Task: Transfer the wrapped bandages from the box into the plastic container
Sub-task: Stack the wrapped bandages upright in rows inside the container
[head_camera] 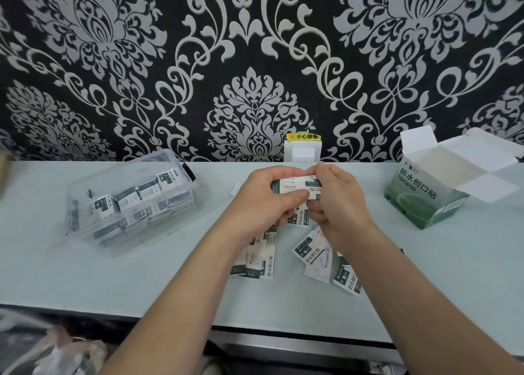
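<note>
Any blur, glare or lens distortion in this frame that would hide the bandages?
Head view: soft, even light, faint shadows; wide-angle stretch toward the edges; plastic bags at lower left blurred; plastic container shows mild sheen, no glare; print on the held wrapped bandages legible.

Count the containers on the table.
2: the clear plastic container at left, holding wrapped bandages, and the open cardboard box at right. A brown object cut off at the left edge may be another.

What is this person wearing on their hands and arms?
Nothing visible. The left hand and right hand are bare: no gloves, rings, watch or bracelet. The left forearm and right forearm are bare too, with no sleeves reaching into view.
</note>
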`<state>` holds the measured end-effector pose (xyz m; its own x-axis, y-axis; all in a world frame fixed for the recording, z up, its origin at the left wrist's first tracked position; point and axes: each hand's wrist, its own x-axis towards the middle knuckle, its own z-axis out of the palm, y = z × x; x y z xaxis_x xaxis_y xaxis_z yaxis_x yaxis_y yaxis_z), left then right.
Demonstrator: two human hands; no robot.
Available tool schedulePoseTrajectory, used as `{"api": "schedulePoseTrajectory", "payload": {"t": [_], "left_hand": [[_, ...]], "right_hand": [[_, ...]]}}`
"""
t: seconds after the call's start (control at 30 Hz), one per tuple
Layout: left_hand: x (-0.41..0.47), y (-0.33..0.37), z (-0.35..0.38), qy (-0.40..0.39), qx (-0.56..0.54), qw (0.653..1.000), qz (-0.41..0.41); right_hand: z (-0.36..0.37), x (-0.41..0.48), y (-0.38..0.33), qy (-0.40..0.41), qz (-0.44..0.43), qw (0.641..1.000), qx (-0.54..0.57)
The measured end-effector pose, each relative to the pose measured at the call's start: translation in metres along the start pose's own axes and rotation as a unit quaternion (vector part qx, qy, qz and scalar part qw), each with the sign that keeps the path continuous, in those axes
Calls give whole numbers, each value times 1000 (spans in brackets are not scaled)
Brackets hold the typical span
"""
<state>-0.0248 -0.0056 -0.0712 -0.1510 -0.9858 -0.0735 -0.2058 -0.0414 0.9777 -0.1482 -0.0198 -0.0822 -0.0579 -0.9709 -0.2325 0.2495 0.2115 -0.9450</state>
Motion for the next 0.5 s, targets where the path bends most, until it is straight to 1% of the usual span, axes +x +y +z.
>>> {"api": "schedulePoseTrajectory", "payload": {"t": [0.07, 0.13, 0.23, 0.3, 0.43, 0.5], "left_hand": [[-3, 2, -9, -28, 25, 999, 13], [-6, 2, -15, -28, 46, 998, 15], [-9, 2, -21, -51, 9, 999, 6], [-12, 3, -23, -71, -12, 997, 15], [-13, 4, -23, -64, -8, 997, 28], [-15, 5, -28, -49, -43, 997, 40]], "right_hand": [[-2, -2, -3, -34, 35, 998, 36], [-1, -3, -3, -56, 59, 995, 59], [1, -5, -3, -68, 62, 993, 70], [2, -8, -4, -67, 60, 992, 86], [5, -11, -5, -61, 113, 978, 166], [11, -17, -7, -68, 145, 966, 202]]}}
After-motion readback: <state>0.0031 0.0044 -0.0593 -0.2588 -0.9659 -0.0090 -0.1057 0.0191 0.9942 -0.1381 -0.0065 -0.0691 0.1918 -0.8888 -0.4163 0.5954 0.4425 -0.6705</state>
